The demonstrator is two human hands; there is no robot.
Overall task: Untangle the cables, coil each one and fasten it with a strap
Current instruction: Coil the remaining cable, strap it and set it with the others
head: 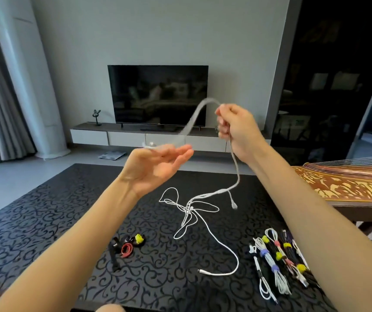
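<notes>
Now, above the worktop [45, 221], our right hand [234, 124] grips a white cable [235, 167] rising from the tangle [188, 209] lying mid-worktop; our left hand [158, 165] is spread flat. Bundles [277, 260] lie at the worktop's right, straps [127, 246] at its near middle.

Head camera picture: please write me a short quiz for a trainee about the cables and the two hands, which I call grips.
1. True or false: the right grip holds the white cable up, above the table.
2. Where do the strapped bundles lie?
A. under the left grip
B. on the table's right side
C. on the TV shelf
3. Fill in the missing word: the left grip is ____, with the palm up and the fingers straight.

Key: 1 true; 2 B; 3 open.
</notes>
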